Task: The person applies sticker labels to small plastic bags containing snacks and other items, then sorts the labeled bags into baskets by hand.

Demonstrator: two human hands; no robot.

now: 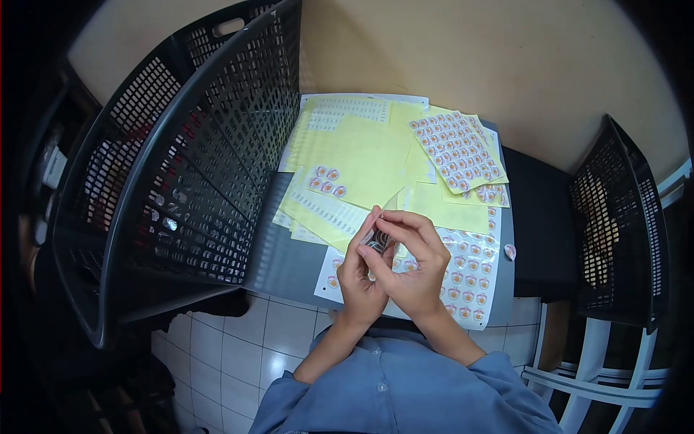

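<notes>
Both hands meet over the front part of the table, fingers closed around a small dark, shiny packet (380,243) with pale markings. My left hand (358,278) grips it from the left, its fingertips pointing up. From the right, my right hand (421,267) pinches its upper edge, and the fingers hide much of it. Under and beyond the hands lie yellow backing sheets (361,152), one with a few round stickers left at its left side. A white sheet of round orange-and-pink stickers (470,278) lies partly beneath my right hand.
A stack of full sticker sheets (457,148) lies at the back right. One loose small piece (510,252) sits by the table's right edge. A tall black perforated crate (195,166) with shiny items inside stands at left, another black crate (614,217) at right. A wall closes the back.
</notes>
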